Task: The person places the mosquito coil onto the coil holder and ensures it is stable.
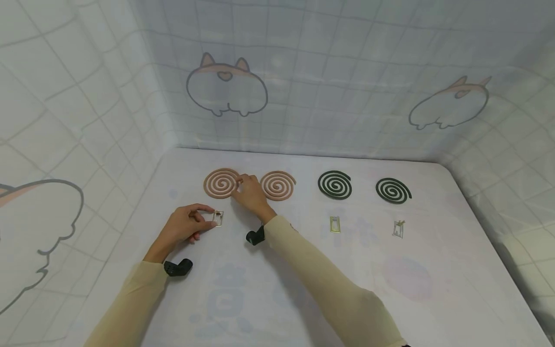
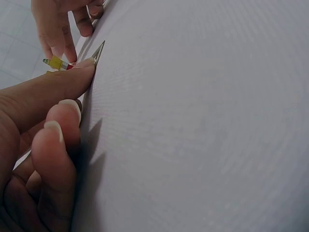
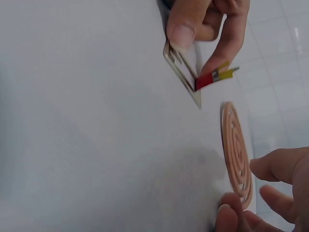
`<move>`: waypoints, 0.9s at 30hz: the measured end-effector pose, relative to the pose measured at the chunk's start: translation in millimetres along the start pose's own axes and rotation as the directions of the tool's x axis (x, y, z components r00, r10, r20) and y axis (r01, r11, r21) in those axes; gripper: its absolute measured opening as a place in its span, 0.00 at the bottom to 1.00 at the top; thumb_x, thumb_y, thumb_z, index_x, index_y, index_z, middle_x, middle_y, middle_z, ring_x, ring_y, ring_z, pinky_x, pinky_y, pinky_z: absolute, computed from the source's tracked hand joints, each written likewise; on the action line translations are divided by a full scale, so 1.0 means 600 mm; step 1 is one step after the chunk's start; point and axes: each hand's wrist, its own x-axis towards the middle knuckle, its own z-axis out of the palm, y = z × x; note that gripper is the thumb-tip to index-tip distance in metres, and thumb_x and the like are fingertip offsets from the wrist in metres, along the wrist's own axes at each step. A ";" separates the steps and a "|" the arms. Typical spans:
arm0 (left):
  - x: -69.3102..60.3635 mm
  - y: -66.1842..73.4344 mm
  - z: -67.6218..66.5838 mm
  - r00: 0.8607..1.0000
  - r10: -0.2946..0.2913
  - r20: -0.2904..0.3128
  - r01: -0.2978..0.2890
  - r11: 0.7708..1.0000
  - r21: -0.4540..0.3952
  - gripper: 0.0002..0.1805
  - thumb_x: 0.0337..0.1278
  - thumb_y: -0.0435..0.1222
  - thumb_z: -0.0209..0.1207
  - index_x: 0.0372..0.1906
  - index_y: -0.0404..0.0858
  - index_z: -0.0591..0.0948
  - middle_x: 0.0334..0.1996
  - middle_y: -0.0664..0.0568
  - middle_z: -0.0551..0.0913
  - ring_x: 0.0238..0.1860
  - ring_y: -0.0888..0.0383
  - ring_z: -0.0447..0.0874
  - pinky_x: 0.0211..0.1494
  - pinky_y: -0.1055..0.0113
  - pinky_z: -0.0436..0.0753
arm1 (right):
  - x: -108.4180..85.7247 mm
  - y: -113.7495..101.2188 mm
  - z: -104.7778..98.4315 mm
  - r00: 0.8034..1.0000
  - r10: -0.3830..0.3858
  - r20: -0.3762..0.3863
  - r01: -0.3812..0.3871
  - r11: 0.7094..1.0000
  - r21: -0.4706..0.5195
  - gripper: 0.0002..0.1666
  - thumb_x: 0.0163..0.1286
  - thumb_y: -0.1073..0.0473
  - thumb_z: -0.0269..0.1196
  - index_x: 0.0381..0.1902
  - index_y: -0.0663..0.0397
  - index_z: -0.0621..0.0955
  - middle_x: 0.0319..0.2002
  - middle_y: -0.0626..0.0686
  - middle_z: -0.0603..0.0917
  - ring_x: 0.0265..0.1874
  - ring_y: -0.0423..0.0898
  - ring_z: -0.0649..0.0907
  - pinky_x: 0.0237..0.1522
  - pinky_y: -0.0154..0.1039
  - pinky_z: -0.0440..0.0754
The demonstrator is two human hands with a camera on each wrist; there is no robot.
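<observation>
My left hand (image 1: 184,222) pinches a small rectangular metal mosquito coil stand (image 1: 218,218) between thumb and forefinger, just over the white table. A red and yellow piece sticks up from that stand (image 3: 186,75) in the right wrist view. My right hand (image 1: 251,195) is at the right edge of the left brown mosquito coil (image 1: 220,183), its thumb and fingers spread around that edge; firm contact is hard to tell. The coil (image 3: 236,150) lies flat beside those fingers in the right wrist view. A second brown coil (image 1: 278,186) lies just right of this hand.
Two dark green mosquito coils (image 1: 335,185) (image 1: 392,190) lie farther right on the table (image 1: 243,308). In front of them are a yellowish rectangular stand (image 1: 335,224) and another metal stand (image 1: 398,229). Cloth-like walls with a grid pattern (image 1: 329,96) rise behind and at both sides.
</observation>
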 end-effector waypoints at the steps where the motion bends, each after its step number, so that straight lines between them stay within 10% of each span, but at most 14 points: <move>1: 0.000 -0.001 0.000 1.000 0.000 -0.001 0.000 1.000 -0.002 0.29 0.54 0.46 0.76 0.59 0.42 0.82 0.29 0.45 0.81 0.17 0.57 0.77 0.20 0.63 0.81 | 0.003 0.001 0.000 1.000 0.017 -0.008 -0.017 1.000 0.003 0.27 0.74 0.54 0.64 0.67 0.55 0.75 0.65 0.58 0.74 0.59 0.50 0.78 0.55 0.42 0.79; 8: 0.003 -0.005 0.004 1.000 0.011 -0.001 -0.011 1.000 0.000 0.28 0.56 0.45 0.75 0.60 0.42 0.82 0.30 0.45 0.82 0.18 0.57 0.78 0.20 0.62 0.81 | 0.019 0.003 0.002 0.994 0.110 -0.024 -0.111 0.989 -0.102 0.39 0.73 0.44 0.65 0.75 0.57 0.70 0.62 0.61 0.72 0.50 0.51 0.79 0.47 0.46 0.82; 16: 0.006 -0.001 0.010 1.000 0.017 -0.010 -0.017 1.000 0.001 0.27 0.55 0.45 0.76 0.59 0.42 0.82 0.30 0.46 0.81 0.17 0.57 0.77 0.20 0.62 0.82 | 0.022 -0.008 0.007 0.983 0.164 -0.078 -0.177 0.960 -0.217 0.32 0.68 0.40 0.70 0.60 0.55 0.81 0.49 0.58 0.74 0.31 0.48 0.78 0.28 0.43 0.78; 27: 0.004 -0.012 0.008 1.000 0.012 -0.016 -0.012 1.000 -0.010 0.27 0.55 0.44 0.76 0.59 0.43 0.82 0.29 0.46 0.81 0.17 0.57 0.77 0.20 0.61 0.82 | 0.017 -0.013 0.019 0.976 0.180 -0.124 -0.191 0.978 -0.087 0.38 0.63 0.45 0.75 0.67 0.45 0.76 0.54 0.58 0.74 0.34 0.49 0.79 0.36 0.42 0.77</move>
